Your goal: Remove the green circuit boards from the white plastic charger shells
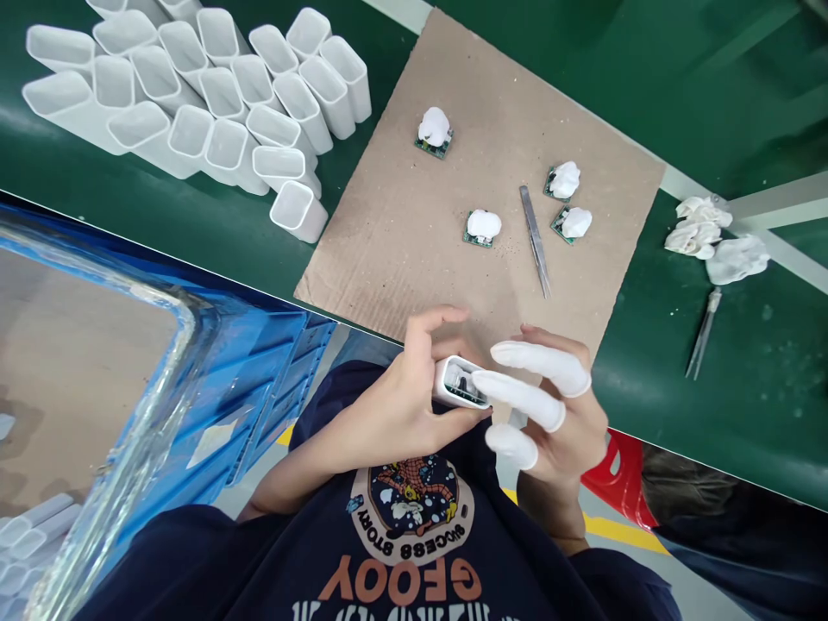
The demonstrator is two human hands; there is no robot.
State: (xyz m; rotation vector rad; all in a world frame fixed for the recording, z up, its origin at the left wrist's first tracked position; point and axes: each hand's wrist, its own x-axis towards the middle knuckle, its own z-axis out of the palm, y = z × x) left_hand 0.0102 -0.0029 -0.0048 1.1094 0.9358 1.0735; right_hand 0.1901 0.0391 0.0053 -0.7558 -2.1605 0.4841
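Observation:
My left hand (401, 405) is bare and closed round a small white plastic casing (451, 385), held close to my chest with its open end facing right. Something dark and metallic shows inside the opening. My right hand (560, 414) wears white finger cots; its fingers lie across the open end of the casing and press on it, and its thumb is hidden. Just beyond my hands lies a sheet of brown cardboard (414, 233) with several small green circuit boards topped with white blobs (482, 226) and a pair of metal tweezers (535, 240).
A pile of several empty white casings (194, 95) lies on the green bench (711, 95) at the far left. A blue plastic crate (259, 379) stands at my left. White putty lumps (711, 237) and a second pair of tweezers (704, 332) lie at the right.

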